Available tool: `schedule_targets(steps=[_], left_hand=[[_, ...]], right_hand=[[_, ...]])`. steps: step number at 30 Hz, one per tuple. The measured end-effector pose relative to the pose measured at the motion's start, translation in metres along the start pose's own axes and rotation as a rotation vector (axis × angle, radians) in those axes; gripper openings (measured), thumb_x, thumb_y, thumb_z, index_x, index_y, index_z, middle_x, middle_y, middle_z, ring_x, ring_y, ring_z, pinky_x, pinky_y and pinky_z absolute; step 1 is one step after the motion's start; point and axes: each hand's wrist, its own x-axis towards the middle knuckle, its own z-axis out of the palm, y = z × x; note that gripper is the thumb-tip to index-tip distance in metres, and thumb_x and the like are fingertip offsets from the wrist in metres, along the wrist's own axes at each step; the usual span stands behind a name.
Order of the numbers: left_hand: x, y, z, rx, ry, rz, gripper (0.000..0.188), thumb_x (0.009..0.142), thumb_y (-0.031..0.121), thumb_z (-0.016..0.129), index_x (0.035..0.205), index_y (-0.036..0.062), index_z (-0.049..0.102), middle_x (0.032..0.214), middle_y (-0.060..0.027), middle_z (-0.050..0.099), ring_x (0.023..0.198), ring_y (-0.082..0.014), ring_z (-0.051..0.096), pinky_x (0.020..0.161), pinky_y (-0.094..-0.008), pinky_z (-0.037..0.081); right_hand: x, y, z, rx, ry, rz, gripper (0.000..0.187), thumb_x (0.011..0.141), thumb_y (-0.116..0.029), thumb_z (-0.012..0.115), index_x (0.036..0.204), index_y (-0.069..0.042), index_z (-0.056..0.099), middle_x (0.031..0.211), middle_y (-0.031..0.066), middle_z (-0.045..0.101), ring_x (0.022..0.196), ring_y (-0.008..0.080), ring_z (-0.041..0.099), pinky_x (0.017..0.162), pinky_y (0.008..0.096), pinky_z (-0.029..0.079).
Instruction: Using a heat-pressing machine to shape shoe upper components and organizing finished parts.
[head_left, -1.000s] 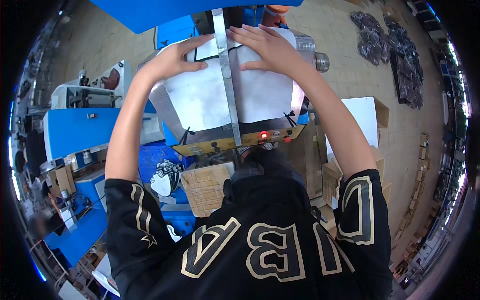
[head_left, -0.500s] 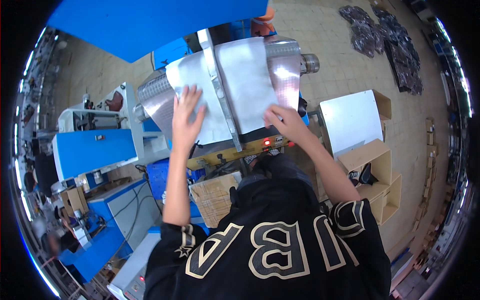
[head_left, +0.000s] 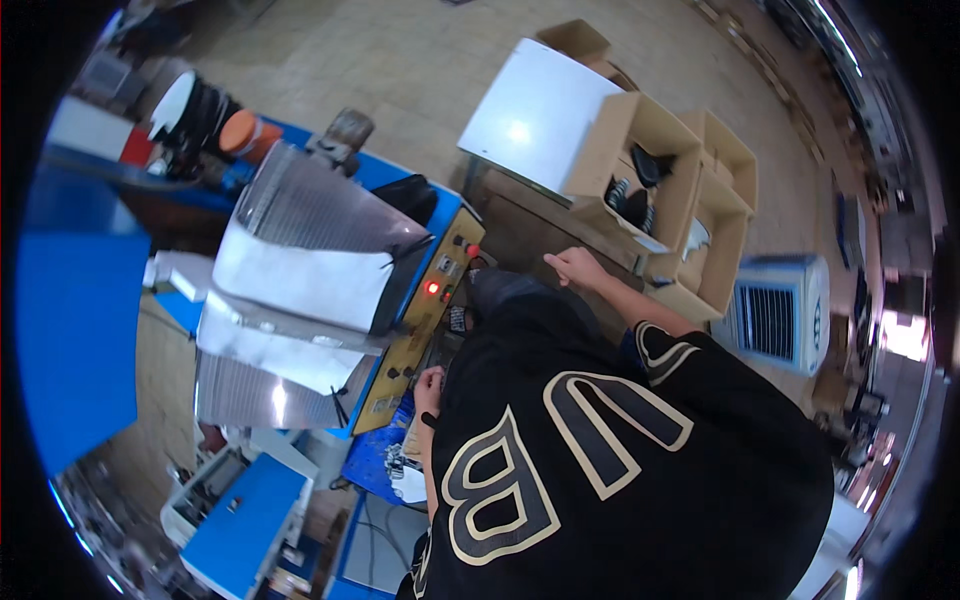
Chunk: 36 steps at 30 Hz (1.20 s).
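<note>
The white sheet (head_left: pixel 305 272) is lying free of my fingers

Unlike a second ago, I am touching the sheet with neither my left hand (head_left: pixel 428 390) nor my right hand (head_left: pixel 578 268); my view is swinging toward the right. My judgement: I am pausing the handling of the sheet.

It is resting over the machine's curved metal plate (head_left: pixel 315 200), up and left of my left fingers and apart from them, with a metal strip (head_left: pixel 310 328) lying across it. Between the sheet and those fingers, the yellow control panel (head_left: pixel 425 300) is showing a lit red button (head_left: pixel 432 288).

My left fingers are curling in beside my leg; I cannot tell whether they are pinching anything. My right fingers are bending inward, and their grip is also unclear. A cardboard box (head_left: pixel 600 152) is standing up and right of them, holding dark pieces (head_left: pixel 652 166); a white-topped bench (head_left: pixel 535 112) is standing above them.
</note>
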Motion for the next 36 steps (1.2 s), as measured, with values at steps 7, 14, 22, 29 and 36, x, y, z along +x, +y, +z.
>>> schedule_targets(steps=[7,14,22,29,36], left_hand=[[0.046,0.03,-0.036,0.232,-0.201,-0.505,0.032,0.095,0.031,0.057,0.111,0.0035,0.062,0.088,-0.005,0.064,0.068,-0.0115,0.059,0.059,-0.024,0.046],[0.074,0.009,-0.046,0.258,-0.214,-0.558,0.027,0.095,0.034,0.056,0.106,0.0091,0.062,0.081,-0.0021,0.063,0.054,-0.0113,0.056,0.041,-0.0251,0.037],[0.091,0.05,0.016,0.385,-0.354,-0.5,0.028,0.095,0.033,0.055,0.109,0.0097,0.063,0.083,-0.002,0.065,0.056,-0.0112,0.058,0.042,-0.0245,0.041],[0.107,0.087,0.067,0.354,-0.275,-0.63,0.03,0.096,0.034,0.053,0.112,0.0101,0.062,0.09,-0.0018,0.066,0.06,-0.0101,0.06,0.049,-0.0225,0.041],[0.109,0.152,0.155,0.42,-0.223,-0.65,0.034,0.096,0.038,0.054,0.112,0.0085,0.062,0.092,-0.0013,0.066,0.066,-0.0082,0.059,0.057,-0.0225,0.042]], right_hand=[[-0.014,0.035,0.015,0.261,0.078,-0.042,0.037,0.092,-0.035,0.058,0.08,0.0,0.063,0.071,0.0109,0.066,0.064,0.0229,0.064,0.064,0.0366,0.05],[-0.034,0.064,0.016,0.31,0.283,-0.04,0.02,0.092,-0.025,0.058,0.094,-0.005,0.06,0.078,0.0075,0.065,0.069,0.0135,0.062,0.063,0.03,0.05],[-0.025,0.155,-0.042,0.373,0.749,0.156,0.02,0.092,-0.024,0.055,0.098,-0.007,0.064,0.082,0.0117,0.068,0.077,0.0268,0.066,0.071,0.0366,0.051],[0.027,0.224,-0.151,0.266,0.964,0.159,0.018,0.09,-0.015,0.058,0.102,-0.003,0.065,0.101,0.0151,0.066,0.093,0.027,0.064,0.084,0.0356,0.05],[0.107,0.301,-0.23,0.225,0.86,0.315,0.042,0.086,-0.018,0.058,0.127,-0.011,0.05,0.114,0.0203,0.061,0.108,0.0363,0.059,0.094,0.042,0.047]])
